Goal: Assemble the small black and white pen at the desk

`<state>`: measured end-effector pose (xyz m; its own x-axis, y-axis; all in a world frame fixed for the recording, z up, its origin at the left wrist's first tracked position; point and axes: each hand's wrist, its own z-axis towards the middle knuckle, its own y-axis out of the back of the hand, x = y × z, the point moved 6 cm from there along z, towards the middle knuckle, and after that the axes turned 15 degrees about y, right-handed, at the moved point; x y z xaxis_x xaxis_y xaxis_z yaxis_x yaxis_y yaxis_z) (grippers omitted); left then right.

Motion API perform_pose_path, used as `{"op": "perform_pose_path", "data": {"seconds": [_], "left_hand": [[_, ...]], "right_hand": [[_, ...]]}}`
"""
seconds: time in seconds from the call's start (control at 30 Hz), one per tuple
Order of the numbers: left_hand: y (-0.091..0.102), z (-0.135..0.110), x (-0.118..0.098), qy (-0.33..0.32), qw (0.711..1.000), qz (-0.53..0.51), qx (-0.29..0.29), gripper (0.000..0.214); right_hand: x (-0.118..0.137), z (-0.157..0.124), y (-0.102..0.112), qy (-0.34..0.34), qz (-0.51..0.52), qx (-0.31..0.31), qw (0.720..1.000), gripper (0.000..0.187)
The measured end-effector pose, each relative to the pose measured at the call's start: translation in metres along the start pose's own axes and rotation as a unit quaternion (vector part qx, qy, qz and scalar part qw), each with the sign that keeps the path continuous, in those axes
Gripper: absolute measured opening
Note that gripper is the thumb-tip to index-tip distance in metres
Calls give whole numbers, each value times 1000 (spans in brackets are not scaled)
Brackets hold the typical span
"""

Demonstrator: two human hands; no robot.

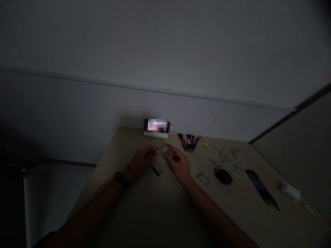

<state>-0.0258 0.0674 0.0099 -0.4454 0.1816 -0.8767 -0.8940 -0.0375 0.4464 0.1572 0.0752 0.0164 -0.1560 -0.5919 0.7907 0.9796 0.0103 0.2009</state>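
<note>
Over the middle of the dim tabletop, my left hand [141, 161] and my right hand [177, 162] meet at the fingertips. A small pale translucent piece [161, 148] lies between them, pinched by my left fingers; the light is too poor to show its shape. My right fingers touch or nearly touch it. Just below my hands, a short black pen-like part [155, 170] and a tiny grey piece [160, 170] lie on the table. My left wrist carries a dark watch [119, 179] and a red cord bracelet [130, 171].
On the beige table [124, 137], a phone [157, 126] stands on a white block [156, 134] by the wall. Nearby are several red-and-blue pens [188, 142], a white cable [229, 162], a black mouse [223, 176], a wire loop [202, 178], a pen bundle [262, 189] and a white plug [291, 191].
</note>
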Motion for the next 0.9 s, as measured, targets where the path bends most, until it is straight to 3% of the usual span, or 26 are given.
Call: {"op": "perform_pose_path", "data": {"seconds": [0.13, 0.23, 0.33, 0.43, 0.63, 0.9], "left_hand": [[8, 4, 7, 50, 995, -70, -41, 23], [10, 6, 15, 71, 987, -131, -59, 23], [9, 7, 19, 76, 981, -167, -62, 25], [7, 6, 21, 77, 980, -172, -58, 25], [7, 6, 21, 79, 978, -185, -49, 26], [4, 5, 21, 74, 979, -188, -35, 25]], "right_hand": [[-6, 3, 8, -12, -61, 12, 998, 32], [-5, 2, -2, 12, -113, 125, 986, 25], [-4, -5, -17, 35, -127, 265, 955, 13], [-4, -9, -22, 41, -136, 335, 931, 3], [-1, -11, -23, 35, -158, 363, 918, 11], [-3, -10, -23, 34, -193, 350, 916, 13]]}}
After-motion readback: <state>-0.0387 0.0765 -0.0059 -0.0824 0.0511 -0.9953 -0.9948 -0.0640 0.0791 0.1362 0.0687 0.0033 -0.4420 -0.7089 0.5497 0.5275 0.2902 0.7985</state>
